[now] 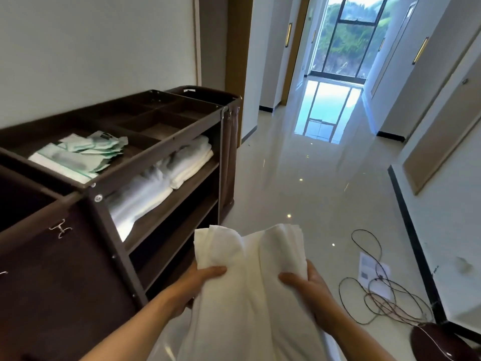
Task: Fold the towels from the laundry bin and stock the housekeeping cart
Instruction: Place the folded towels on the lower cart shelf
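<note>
A white towel (250,287) hangs in front of me, bunched at the top into two folds. My left hand (197,285) grips its left fold, thumb over the cloth. My right hand (304,282) grips the right fold the same way. The dark brown housekeeping cart (156,152) stands to the left against the wall. Its upper shelf holds folded white towels (166,178); the shelves below look bare. The towel's lower part runs out of the bottom of the view.
Green and white packets (83,155) lie in the cart's top tray. Brown fabric bags hang at the cart's near end (52,269) and far end (230,152). A tangled black cable (385,300) and a paper sheet (372,272) lie on the glossy corridor floor at right.
</note>
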